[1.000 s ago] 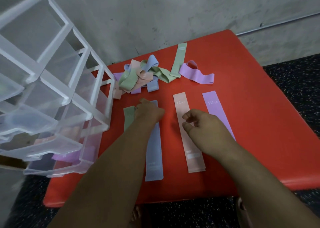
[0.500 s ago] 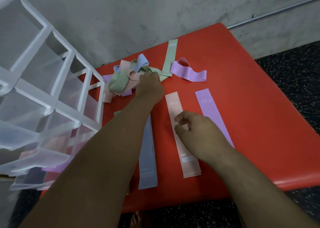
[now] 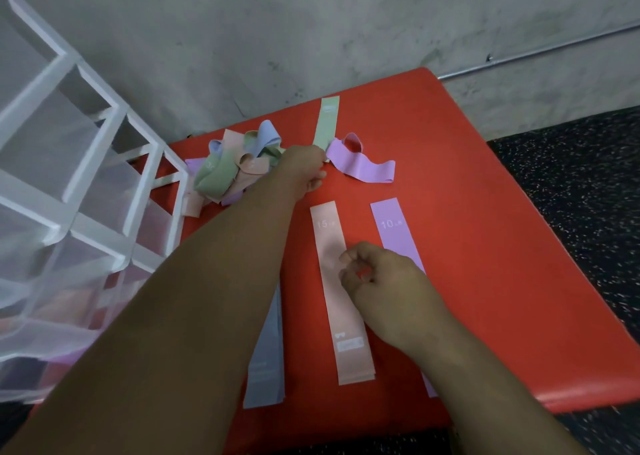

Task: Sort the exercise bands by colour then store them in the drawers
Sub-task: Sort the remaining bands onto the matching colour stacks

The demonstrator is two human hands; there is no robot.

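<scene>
A tangled pile of bands (image 3: 225, 174) in green, pink, blue and purple lies at the back left of the red table (image 3: 491, 247). My left hand (image 3: 304, 167) reaches to the pile's right side, fingers curled over the near end of a straight green band (image 3: 327, 122). A crumpled purple band (image 3: 363, 167) lies just right of that hand. Laid flat side by side nearer me are a blue band (image 3: 266, 368), a pink band (image 3: 329, 243) and a purple band (image 3: 391, 226). My right hand (image 3: 377, 278) hovers loosely curled over the pink band, holding nothing.
A translucent white drawer unit (image 3: 86, 212) stands at the left, against the table, with faint pink and purple shapes inside its lower drawers. A grey wall rises behind the table. Dark speckled floor lies to the right.
My left hand moved from the flat bands near me to the back, past the pile to the green band's end. My right hand has stayed over the pink band.
</scene>
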